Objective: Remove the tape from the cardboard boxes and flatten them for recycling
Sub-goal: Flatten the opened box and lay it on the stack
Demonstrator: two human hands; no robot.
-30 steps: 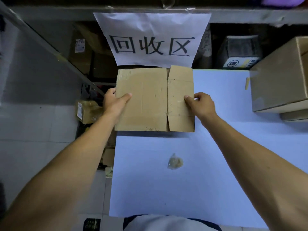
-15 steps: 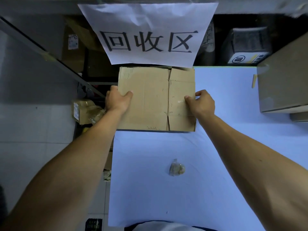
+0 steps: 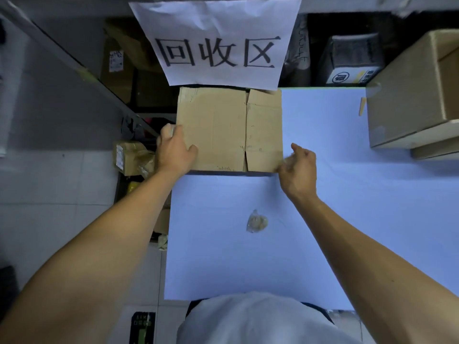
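Flattened cardboard box (image 3: 229, 129) lies creased on table (image 3: 347, 194); left hand (image 3: 173, 152) grips its edge, right hand (image 3: 299, 170) fingers loosely curled.

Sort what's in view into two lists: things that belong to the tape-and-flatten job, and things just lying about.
Job:
- flattened cardboard box, gripped at its left edge by the left hand
- right hand at the box's right near corner
- crumpled tape ball on the blue table
- open cardboard box, far right

Lying about:
- paper sign
- black package
- small taped parcel on the floor
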